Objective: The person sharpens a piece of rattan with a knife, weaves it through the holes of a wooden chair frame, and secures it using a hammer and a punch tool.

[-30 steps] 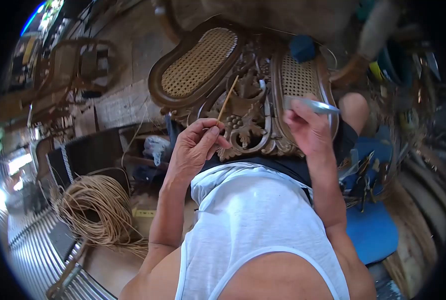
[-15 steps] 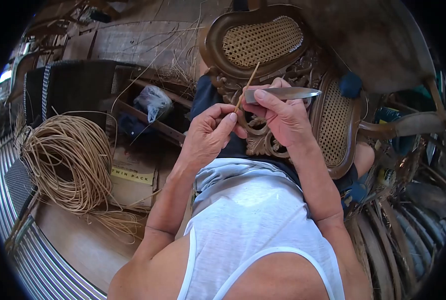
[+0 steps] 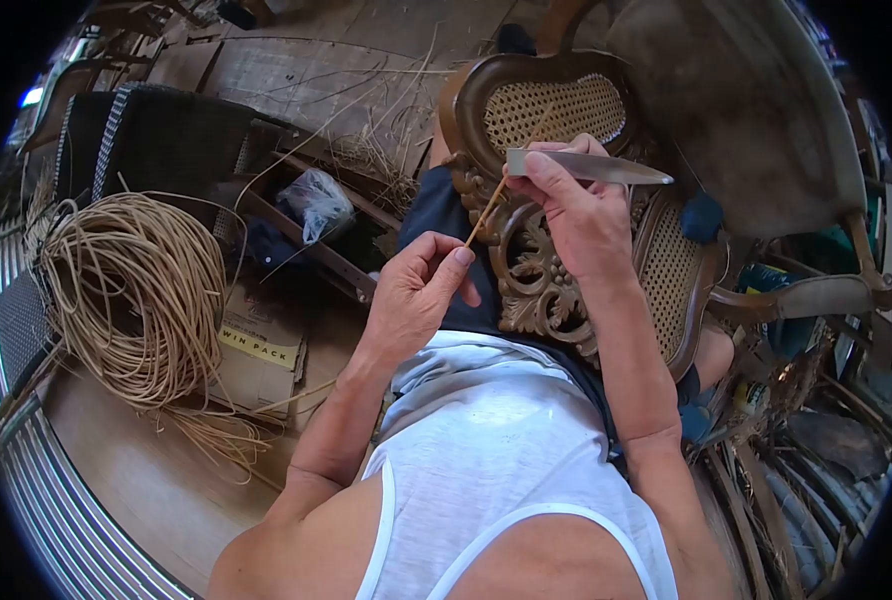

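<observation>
A carved frame [image 3: 538,287] with cane panels was seen at the person's lap. Over its carved middle, the right hand [image 3: 584,215] was held raised; the left hand [image 3: 416,295] was held lower, just beyond the frame's left edge. A flat blade [image 3: 616,170] was gripped by the right hand. A thin cane strip [image 3: 484,217] was pinched in the left, slanted up toward the right.

A thin white sleeveless cloth top [image 3: 496,440] has bright white edging [image 3: 543,510]. Dark cloth shorts [image 3: 438,215] show beyond its rumpled hem [image 3: 486,345].
</observation>
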Motion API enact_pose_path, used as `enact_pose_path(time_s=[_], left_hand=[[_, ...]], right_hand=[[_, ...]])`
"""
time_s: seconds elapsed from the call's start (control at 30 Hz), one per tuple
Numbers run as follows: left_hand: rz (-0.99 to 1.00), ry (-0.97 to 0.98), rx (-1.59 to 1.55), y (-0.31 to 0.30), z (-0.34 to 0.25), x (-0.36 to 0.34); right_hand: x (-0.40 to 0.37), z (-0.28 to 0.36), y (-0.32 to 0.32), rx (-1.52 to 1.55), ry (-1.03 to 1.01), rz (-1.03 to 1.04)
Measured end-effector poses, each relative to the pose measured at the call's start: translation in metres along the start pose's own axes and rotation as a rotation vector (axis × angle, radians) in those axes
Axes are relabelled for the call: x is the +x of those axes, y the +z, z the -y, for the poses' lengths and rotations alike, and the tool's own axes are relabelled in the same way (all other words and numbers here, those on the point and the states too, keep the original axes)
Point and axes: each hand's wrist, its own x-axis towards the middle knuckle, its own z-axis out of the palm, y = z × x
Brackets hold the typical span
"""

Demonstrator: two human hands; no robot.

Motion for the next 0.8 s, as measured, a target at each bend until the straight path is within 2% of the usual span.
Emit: enact_pose_path(time_s=[0.03,0.1,0.13,0.17,0.23,0.3,0.37,0.4,0.43,0.5,0.53,0.6,0.63,0.67,0.7,0.73,0.8], left_hand=[[-0.021,0.005,-0.061,0.0,0.0,-0.001],[-0.028,0.009,-0.114,-0.003,-0.004,-0.006],[-0.026,0.005,-0.169,-0.006,-0.006,-0.008],[-0.037,0.019,-0.167,-0.009,-0.006,-0.011],[-0.011,0.052,-0.236,-0.016,-0.006,-0.016],[-0.036,0.089,-0.231,-0.016,-0.009,-0.024],[-0.011,0.067,-0.272,-0.016,-0.015,-0.036],[0.023,0.103,-0.336,-0.015,-0.023,-0.049],[0.04,0.101,-0.334,-0.009,-0.037,-0.069],[0.057,0.375,-0.329,-0.003,-0.064,-0.102],[0.072,0.382,-0.323,-0.009,-0.066,-0.093],[-0.331,0.45,-0.193,-0.023,-0.06,-0.065],[-0.465,0.463,-0.076,-0.034,-0.053,-0.052],[-0.466,0.484,-0.094,-0.051,-0.045,-0.04],[-0.468,0.498,-0.11,-0.062,-0.04,-0.03],[-0.435,0.493,-0.105,-0.062,-0.038,-0.023],[-0.53,0.405,-0.026,-0.059,-0.037,-0.011]], right_hand=[[-0.003,0.008,0.01,0.003,-0.005,0.014],[-0.013,0.025,0.031,-0.384,-0.203,0.144],[-0.014,0.025,0.038,-0.388,-0.303,0.224],[-0.017,0.026,0.045,-0.381,-0.312,0.239],[-0.023,0.032,0.057,-0.549,-0.501,0.405],[-0.022,0.035,0.065,-0.617,-0.549,0.478],[-0.005,0.028,0.07,-0.727,-0.992,0.648],[0.014,0.019,0.066,-0.813,-1.069,0.675],[0.041,0.007,0.055,-0.915,-1.026,0.62],[0.083,-0.016,0.037,-1.055,-0.648,0.476],[0.084,-0.022,0.037,-1.06,-0.66,0.462],[0.077,-0.034,0.047,-0.886,-0.404,0.592],[0.068,-0.022,0.053,-1.046,-0.319,0.79],[0.057,-0.011,0.058,-1.202,-0.218,0.975],[0.047,-0.03,0.052,-1.06,-0.344,0.881],[0.039,-0.035,0.05,-0.878,-0.133,0.815],[0.024,-0.038,0.04,-0.81,-0.126,0.686]])
